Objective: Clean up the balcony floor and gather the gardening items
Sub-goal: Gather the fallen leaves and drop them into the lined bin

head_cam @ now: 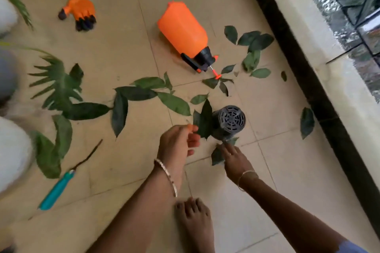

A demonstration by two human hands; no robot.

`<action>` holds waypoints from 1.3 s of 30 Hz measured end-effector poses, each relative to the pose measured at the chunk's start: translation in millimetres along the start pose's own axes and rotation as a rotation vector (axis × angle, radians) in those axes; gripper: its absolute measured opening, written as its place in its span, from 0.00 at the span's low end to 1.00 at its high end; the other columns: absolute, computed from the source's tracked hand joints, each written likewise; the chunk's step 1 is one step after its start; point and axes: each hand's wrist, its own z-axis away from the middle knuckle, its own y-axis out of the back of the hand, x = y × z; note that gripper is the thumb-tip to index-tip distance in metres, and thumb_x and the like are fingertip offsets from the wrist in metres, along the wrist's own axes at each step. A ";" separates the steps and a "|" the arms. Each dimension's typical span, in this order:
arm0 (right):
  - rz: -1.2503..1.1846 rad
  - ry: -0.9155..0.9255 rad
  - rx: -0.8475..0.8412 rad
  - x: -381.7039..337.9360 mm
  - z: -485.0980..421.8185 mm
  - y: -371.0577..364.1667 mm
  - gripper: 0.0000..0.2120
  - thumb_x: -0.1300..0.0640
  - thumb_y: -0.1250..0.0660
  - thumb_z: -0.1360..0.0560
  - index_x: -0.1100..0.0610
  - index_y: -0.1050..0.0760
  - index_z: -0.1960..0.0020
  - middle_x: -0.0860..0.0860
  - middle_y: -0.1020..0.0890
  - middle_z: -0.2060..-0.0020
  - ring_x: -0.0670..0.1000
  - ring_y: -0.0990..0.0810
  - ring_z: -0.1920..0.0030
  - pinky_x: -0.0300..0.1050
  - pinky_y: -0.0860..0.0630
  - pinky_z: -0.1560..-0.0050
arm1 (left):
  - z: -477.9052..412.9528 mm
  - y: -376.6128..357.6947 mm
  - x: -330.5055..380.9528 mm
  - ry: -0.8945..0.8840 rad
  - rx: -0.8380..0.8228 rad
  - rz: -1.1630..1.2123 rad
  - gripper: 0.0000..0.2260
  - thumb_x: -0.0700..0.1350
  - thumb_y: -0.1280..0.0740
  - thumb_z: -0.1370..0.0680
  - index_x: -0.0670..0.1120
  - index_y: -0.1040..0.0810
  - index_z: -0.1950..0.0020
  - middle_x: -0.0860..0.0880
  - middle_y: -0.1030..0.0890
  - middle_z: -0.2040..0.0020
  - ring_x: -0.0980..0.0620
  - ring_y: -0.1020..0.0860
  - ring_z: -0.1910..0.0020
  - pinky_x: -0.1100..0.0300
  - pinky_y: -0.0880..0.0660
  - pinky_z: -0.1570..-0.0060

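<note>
Meanwhile, above a leaf-strewn balcony floor [277, 181], a person's left hand [178, 141] pinches a small bunch of leaves [204, 121] between thumb and fingers. The right hand [236, 160], fingers straight and slightly spread, touches a fallen leaf [217, 157] lying at its 9 o'clock. That leaf's long axis runs roughly from 7 to 1 o'clock, its far tip beside the grey pot [230, 121]. The right hand is nearer and seems best placed to take it.

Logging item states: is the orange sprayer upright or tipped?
Tipped: the orange sprayer lies on its side on the floor, pump head pointing sideways.
</note>
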 end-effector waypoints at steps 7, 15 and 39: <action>-0.066 0.083 0.215 33.7 -17.9 -30.1 0.23 0.57 0.38 0.20 0.48 0.33 0.26 0.51 0.30 0.29 0.55 0.29 0.36 0.46 0.28 0.38 | -57.9 -19.8 30.6 -0.065 -0.189 0.061 0.10 0.45 0.39 0.18 0.46 0.21 0.55 0.49 0.19 0.61 0.51 0.21 0.61 0.57 0.27 0.55; -0.155 -0.019 0.361 30.2 -11.4 -17.4 0.08 0.49 0.37 0.21 0.50 0.21 0.47 0.49 0.18 0.53 0.52 0.25 0.51 0.44 0.31 0.55 | -58.3 -25.9 31.3 0.024 -0.226 0.086 0.11 0.48 0.39 0.18 0.46 0.21 0.53 0.48 0.18 0.60 0.50 0.20 0.59 0.51 0.24 0.44; -1.254 -0.187 0.294 -67.2 -19.1 48.9 0.07 0.54 0.31 0.23 0.57 0.22 0.57 0.52 0.18 0.60 0.52 0.20 0.60 0.56 0.18 0.53 | -74.1 30.4 37.3 -0.050 -0.081 0.282 0.08 0.40 0.44 0.15 0.41 0.27 0.41 0.45 0.25 0.63 0.52 0.24 0.69 0.55 0.21 0.65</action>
